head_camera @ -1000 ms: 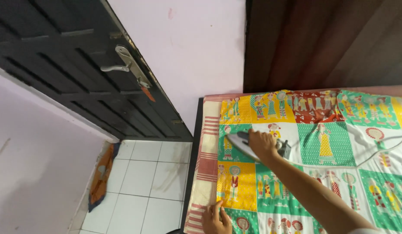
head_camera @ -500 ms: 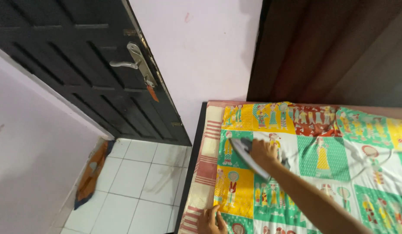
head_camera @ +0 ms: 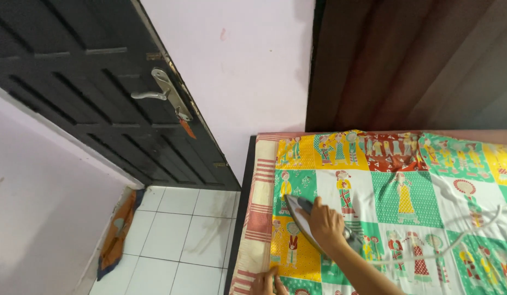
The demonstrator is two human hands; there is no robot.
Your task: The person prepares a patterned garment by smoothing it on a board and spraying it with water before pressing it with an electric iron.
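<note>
My right hand grips the handle of a grey clothes iron, whose pointed tip aims toward the upper left. The iron rests on a colourful patchwork cloth printed with small figures in yellow, green, red and white squares. A white cord trails from the iron to the right across the cloth. My left hand presses flat on the cloth's lower left part at the bottom edge of the view, fingers spread, only partly visible.
A red-and-cream striped cover lies under the cloth along the surface's left edge. A dark panelled door with a metal lever handle stands open on the left. White floor tiles and a crumpled orange rag lie below. A dark wooden panel rises behind.
My right hand has slid the iron toward me and slightly left across the cloth. My left hand stays pressed near the cloth's lower left edge. The view shifted a little.
</note>
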